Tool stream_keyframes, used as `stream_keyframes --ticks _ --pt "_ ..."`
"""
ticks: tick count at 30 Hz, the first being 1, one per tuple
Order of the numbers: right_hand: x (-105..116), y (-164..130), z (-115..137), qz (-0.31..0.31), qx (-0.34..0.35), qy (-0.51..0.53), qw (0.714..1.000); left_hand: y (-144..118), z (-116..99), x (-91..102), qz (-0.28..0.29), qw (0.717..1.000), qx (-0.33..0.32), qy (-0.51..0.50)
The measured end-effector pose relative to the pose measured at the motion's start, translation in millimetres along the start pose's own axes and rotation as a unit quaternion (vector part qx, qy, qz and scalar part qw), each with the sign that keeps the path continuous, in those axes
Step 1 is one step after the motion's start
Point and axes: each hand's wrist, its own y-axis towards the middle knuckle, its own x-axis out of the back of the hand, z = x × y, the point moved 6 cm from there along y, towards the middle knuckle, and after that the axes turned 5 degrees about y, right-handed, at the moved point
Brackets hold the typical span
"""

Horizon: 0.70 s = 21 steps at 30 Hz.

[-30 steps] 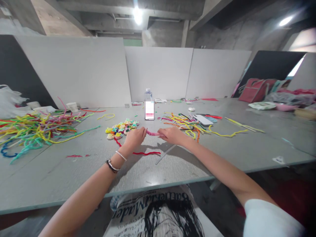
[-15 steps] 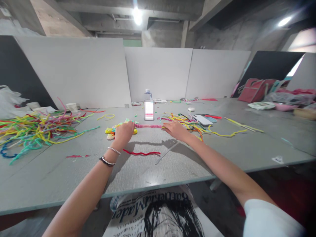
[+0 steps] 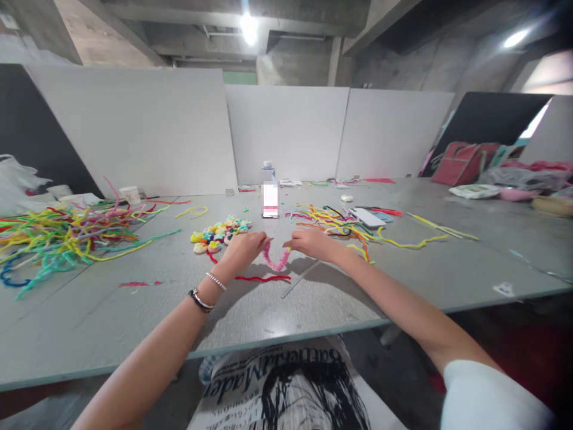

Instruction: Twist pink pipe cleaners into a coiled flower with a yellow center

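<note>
My left hand [image 3: 244,249] and my right hand [image 3: 310,242] each pinch one end of a pink pipe cleaner [image 3: 276,260], which sags between them in a U shape above the grey table [image 3: 134,316]. Just below it a red pipe cleaner [image 3: 262,278] lies flat on the table, with a thin grey stick [image 3: 299,279] beside it. A cluster of small multicoloured pipe-cleaner flowers [image 3: 219,230] sits just beyond my left hand. A tangle of yellow and orange pipe cleaners [image 3: 340,227] lies beyond my right hand.
A big heap of coloured pipe cleaners [image 3: 62,236] covers the table's left side. A bottle [image 3: 270,191] stands at the middle back, with a phone [image 3: 367,217] to its right. White boards [image 3: 286,131] wall off the table. Red bags [image 3: 465,162] sit far right.
Half a second ago the pink pipe cleaner was stretched straight between my hands held apart. My hands have since come closer and the pipe cleaner now bends down into a U.
</note>
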Motion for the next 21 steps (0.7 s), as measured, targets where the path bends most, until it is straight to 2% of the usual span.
stream_keyframes --ticks 3,5,9,11,14,16,18,21 --pt "2.8 2.0 6.3 -0.010 -0.006 0.021 1.000 -3.9 -11.9 -0.3 -0.005 0.998 -0.043 -0.048" --pt "4.5 3.0 11.0 -0.010 -0.006 0.030 0.999 -4.9 -14.9 -0.4 -0.012 0.995 -0.047 -0.082" --pt "3.3 3.8 17.4 0.006 0.004 0.048 0.999 -1.1 -8.8 -6.2 -0.039 0.978 0.026 -0.205" --pt "0.4 4.1 18.9 0.017 0.013 0.060 0.998 2.0 -4.3 -17.0 -0.029 0.948 0.081 -0.306" --pt "-4.7 5.6 20.1 0.031 0.023 0.094 0.995 3.8 -3.0 -37.7 0.025 0.863 0.155 -0.480" --pt "-4.9 7.8 21.2 0.029 0.024 0.138 0.990 2.6 -4.7 -43.9 0.047 0.824 0.179 -0.536" --pt "-0.7 10.4 23.1 0.019 0.023 0.195 0.980 0.4 -7.0 -45.3 0.065 0.798 0.191 -0.568" --pt "9.9 12.9 24.7 0.004 0.005 0.282 0.959 -2.7 -10.0 -44.2 0.082 0.775 0.199 -0.594"
